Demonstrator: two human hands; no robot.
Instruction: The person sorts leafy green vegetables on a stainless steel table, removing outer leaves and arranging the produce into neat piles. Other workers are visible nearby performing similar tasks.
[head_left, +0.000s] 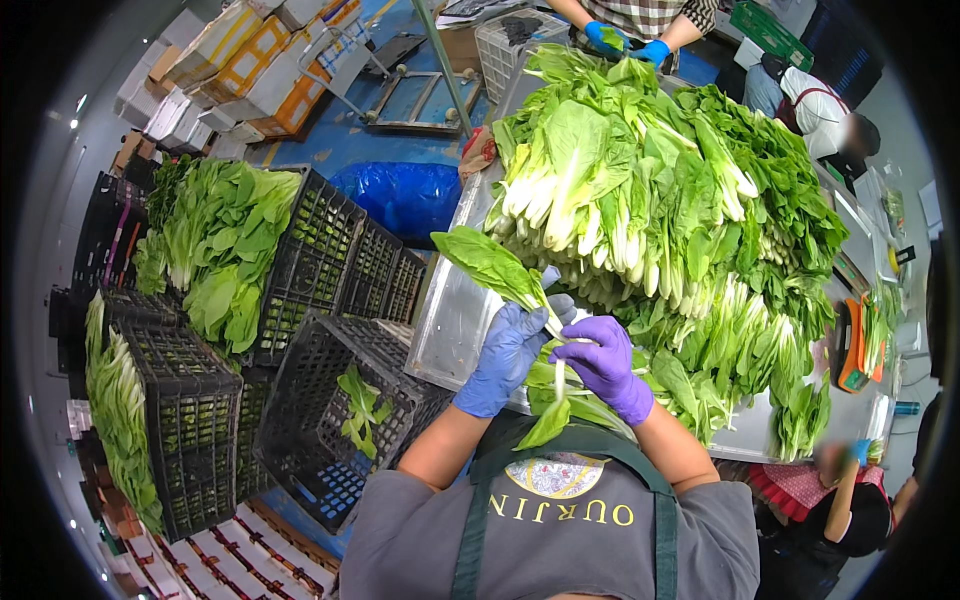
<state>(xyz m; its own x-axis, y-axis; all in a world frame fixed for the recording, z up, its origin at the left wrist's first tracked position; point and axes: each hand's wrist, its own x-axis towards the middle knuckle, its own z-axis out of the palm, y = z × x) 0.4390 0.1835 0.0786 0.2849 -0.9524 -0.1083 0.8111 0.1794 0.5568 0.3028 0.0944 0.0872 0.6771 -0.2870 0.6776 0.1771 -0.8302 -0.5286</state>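
Observation:
My left hand (501, 356), in a blue-violet glove, grips a head of leafy greens (491, 262) by its pale stalk, leaves pointing up and left. Close beside it, my right hand (606, 366) in a purple glove pinches a single leaf (551, 421) by its white stem, the blade hanging down. Whether that stem is still joined to the head cannot be made out. More loose leaves (596, 411) lie beneath my right hand at the table edge, against my apron. Both hands are over the metal table (444, 341), in front of a tall heap of leafy greens (577, 165).
At left, an open black plastic crate (300, 390) holds a few loose leaves. Full crates (300, 255) of greens stand behind it. A blue plastic bag (405, 195) lies beyond. Across the table a co-worker's gloved hands (626, 45) handle greens. An orange scale (852, 345) stands right.

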